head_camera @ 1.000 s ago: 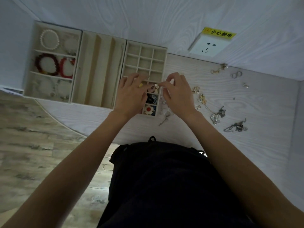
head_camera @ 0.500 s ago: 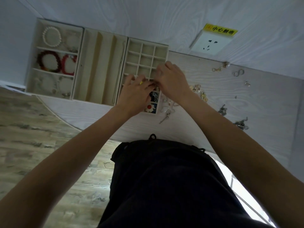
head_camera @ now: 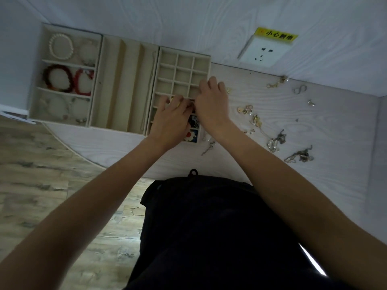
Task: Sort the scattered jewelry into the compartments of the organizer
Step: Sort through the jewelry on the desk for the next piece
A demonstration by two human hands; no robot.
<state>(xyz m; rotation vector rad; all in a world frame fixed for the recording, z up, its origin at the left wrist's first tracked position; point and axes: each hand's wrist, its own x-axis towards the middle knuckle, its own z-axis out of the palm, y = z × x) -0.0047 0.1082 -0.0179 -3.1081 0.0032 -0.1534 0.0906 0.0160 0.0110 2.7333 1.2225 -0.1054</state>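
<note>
The beige organizer is three trays along the wall: a left tray (head_camera: pixel 95 80) with bracelets, a middle tray (head_camera: pixel 125 84) with long slots, and a grid tray (head_camera: pixel 206 59) of small compartments. My left hand (head_camera: pixel 170 122) and my right hand (head_camera: pixel 212 103) hover over the grid tray's middle rows, fingertips pinched together on a small yellow jewelry piece (head_camera: pixel 172 99), mostly hidden. A flower earring (head_camera: pixel 189 135) lies in a near compartment. Scattered gold pieces (head_camera: pixel 247 109) and silver chains (head_camera: pixel 276 141) lie on the table to the right.
A white wall socket (head_camera: pixel 265 52) with a yellow label sits on the wall behind. More loose pieces lie far right: a ring (head_camera: pixel 299 89), a gold clasp (head_camera: pixel 275 84), a tangled chain (head_camera: pixel 300 156). A silver piece (head_camera: pixel 209 147) lies beside the tray's near corner. The table's curved edge runs below the trays.
My right hand has moved left from the table onto the grid tray's right side. Both hands stay pinched together there. My left hand has barely moved.
</note>
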